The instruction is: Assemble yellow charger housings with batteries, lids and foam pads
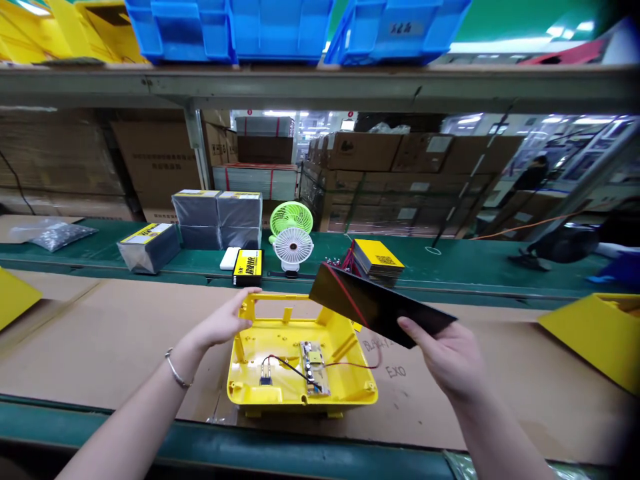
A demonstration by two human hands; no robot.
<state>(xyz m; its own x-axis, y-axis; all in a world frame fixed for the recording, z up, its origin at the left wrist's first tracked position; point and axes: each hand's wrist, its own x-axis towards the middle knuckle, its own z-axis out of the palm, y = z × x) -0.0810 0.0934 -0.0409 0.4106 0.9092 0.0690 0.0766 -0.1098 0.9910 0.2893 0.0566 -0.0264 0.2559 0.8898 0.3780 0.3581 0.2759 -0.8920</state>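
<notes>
A yellow plastic housing [320, 320] lies open side up on the cardboard in front of me. Inside it sit a circuit board [315, 367] and a small dark socket [266, 378], joined by black and red wires. My left hand [227, 320] grips the housing's far left corner, thumb inside the frame. My right hand [450, 353] holds a flat black rectangular panel [380, 303], tilted above the housing's right side. A red wire runs across the panel, and another red wire loops from the board towards it; their connection is hidden.
Behind the housing stand a green fan [291, 217], a white fan [293, 247], a black-and-yellow box [247, 265] and a yellow-topped stack [379, 257]. Wrapped blocks [197, 217] stand left. Other yellow housings [600, 333] flank me. Blue bins [280, 30] line the overhead shelf.
</notes>
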